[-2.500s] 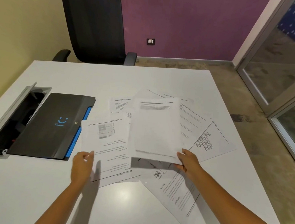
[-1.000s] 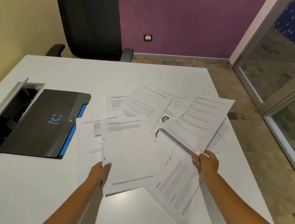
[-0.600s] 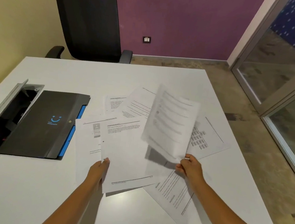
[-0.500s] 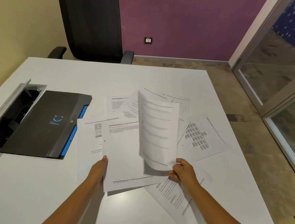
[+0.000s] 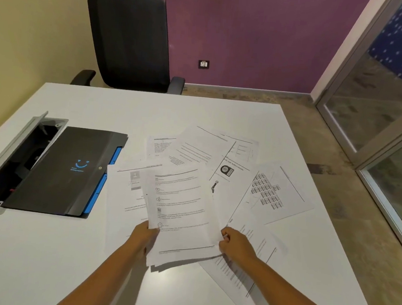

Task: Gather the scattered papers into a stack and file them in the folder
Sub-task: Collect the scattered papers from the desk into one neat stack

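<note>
Head view: the closed black folder (image 5: 64, 170) lies at left on the white table (image 5: 43, 248). The left hand (image 5: 144, 238) and right hand (image 5: 236, 245) pinch a small stack (image 5: 183, 213) mid-gathering; next, probably, the loose sheets (image 5: 273, 194) at right. Behind stand an office chair (image 5: 129, 40) and a purple wall (image 5: 252, 36).

a: the sheets of paper (image 5: 183, 206) look thin, matt white, with black print; those at three o'clock lie flat.
b: the table (image 5: 43, 248)?
a: smooth white top with a faint sheen. the folder (image 5: 59, 172) at nine o'clock is matt black, plastic-looking, with blue tabs.
b: behind it?
a: a grey metal-looking cable box (image 5: 15, 147). the office chair (image 5: 129, 40) at twelve has a black mesh-like back.
</note>
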